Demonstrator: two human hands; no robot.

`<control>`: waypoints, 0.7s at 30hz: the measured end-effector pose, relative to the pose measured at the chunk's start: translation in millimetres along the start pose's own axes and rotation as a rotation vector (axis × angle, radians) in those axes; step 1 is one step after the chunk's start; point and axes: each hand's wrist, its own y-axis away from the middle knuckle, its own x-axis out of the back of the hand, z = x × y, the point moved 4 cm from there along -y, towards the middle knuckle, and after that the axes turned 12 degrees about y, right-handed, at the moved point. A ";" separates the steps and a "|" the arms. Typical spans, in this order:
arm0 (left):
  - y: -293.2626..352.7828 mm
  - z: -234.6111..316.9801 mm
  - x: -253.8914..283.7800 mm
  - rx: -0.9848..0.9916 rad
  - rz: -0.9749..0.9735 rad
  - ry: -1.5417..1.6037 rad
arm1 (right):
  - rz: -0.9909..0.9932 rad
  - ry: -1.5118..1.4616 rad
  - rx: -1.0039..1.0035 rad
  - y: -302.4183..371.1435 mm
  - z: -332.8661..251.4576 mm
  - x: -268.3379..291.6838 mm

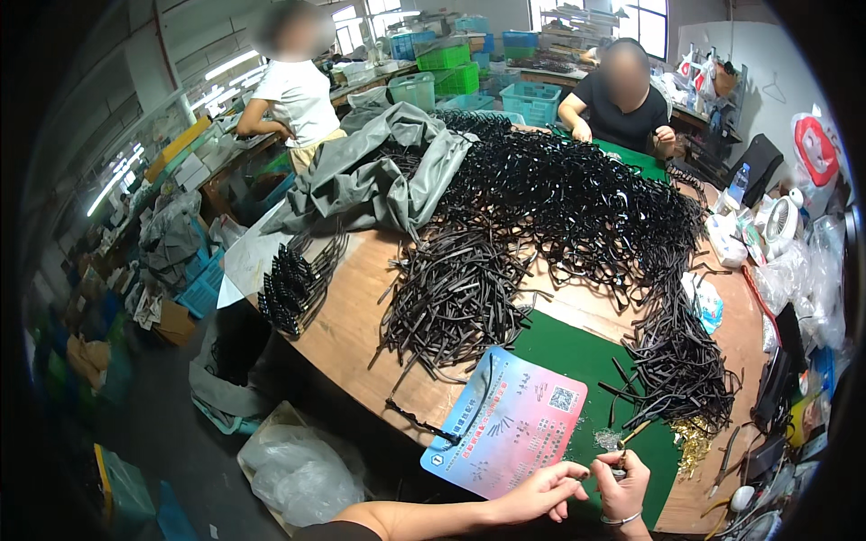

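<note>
My left hand (541, 491) and my right hand (622, 482) meet at the table's near edge, over a green mat (577, 356). Their fingertips pinch together on a small dark piece; what it is I cannot make out. My right hand also holds a thin brush-like tool (634, 435) with a pale handle that points up and to the right. A small heap of glittery bits (606, 439) lies just above the hands. A pink and blue printed card (505, 422) lies to the left of the hands, with a black strap across it.
A huge heap of black straps (559, 207) covers the wooden table (347, 329). Grey fabric (379, 171) lies at the far left. Bundled black pieces (289, 288) sit on the left edge. Two other people work at the far side. Clutter lines the right edge; a plastic bag (298, 469) sits on the floor.
</note>
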 end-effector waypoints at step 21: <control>14.3 -16.7 26.3 0.044 0.010 -0.016 | -0.100 -0.308 -0.231 32.1 -4.2 -25.4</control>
